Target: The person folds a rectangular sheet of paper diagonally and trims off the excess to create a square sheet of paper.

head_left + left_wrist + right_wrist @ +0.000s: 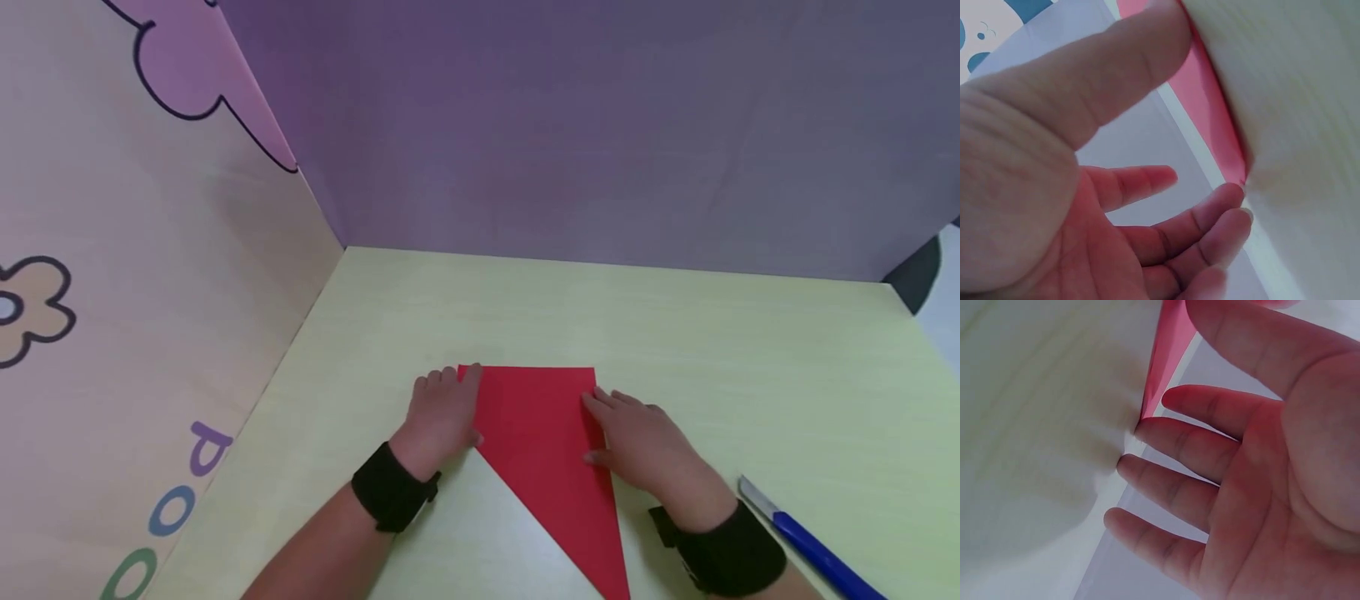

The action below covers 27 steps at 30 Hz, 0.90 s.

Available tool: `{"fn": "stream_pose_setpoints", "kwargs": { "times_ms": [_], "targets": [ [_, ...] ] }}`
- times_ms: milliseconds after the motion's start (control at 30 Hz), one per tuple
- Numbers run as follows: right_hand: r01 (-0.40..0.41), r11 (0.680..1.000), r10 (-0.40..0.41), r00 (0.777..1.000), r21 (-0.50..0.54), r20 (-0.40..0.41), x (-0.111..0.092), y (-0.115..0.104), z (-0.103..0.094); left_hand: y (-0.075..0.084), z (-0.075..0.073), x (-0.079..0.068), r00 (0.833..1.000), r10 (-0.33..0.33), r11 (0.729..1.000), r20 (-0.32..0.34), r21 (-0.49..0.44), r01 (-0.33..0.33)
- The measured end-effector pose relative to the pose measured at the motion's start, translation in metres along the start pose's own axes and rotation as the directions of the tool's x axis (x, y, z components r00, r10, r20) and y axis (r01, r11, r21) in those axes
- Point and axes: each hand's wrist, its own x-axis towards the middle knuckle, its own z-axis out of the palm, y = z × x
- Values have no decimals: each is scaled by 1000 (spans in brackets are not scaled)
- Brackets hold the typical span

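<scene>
A sheet of red paper (536,433), squared off at its far edge and tapering to a point towards me, lies flat on the table. At its upper left corner my left hand (438,417) rests on the paper's edge, the index finger reaching over the corner and the thumb lower down. Across from it, my right hand (645,437) touches the long right edge with fingertips and thumb. Both wrist views show the fingers extended and spread, the paper's red edge (1210,112) by the left thumb and fingertips, and the red edge (1163,369) by the right ones.
A knife with a blue handle (821,550) and a bare blade lies on the pale table (675,325), right beside my right wristband (731,550). A purple panel (585,133) stands at the back, and a panel with printed drawings (150,275) runs along the left.
</scene>
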Motion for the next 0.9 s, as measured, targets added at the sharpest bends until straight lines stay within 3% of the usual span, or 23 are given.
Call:
{"fn": "stream_pose_setpoints", "kwargs": {
  "times_ms": [267,467,733,900],
  "targets": [
    [24,1000,-24,999,10,-28,0,-6,0,-3,0,2,1000,17,999,21,-28,-17],
    [67,993,-59,995,98,-84,2,-14,1,-5,1,2,1000,7,999,-27,-51,-8],
    [23,986,-10,996,162,-84,3,-17,0,-3,1,5,999,40,999,-28,13,-40],
    [0,971,22,996,240,-88,3,-15,-3,-3,1,7,997,44,998,-63,-48,-47]
  ]
}}
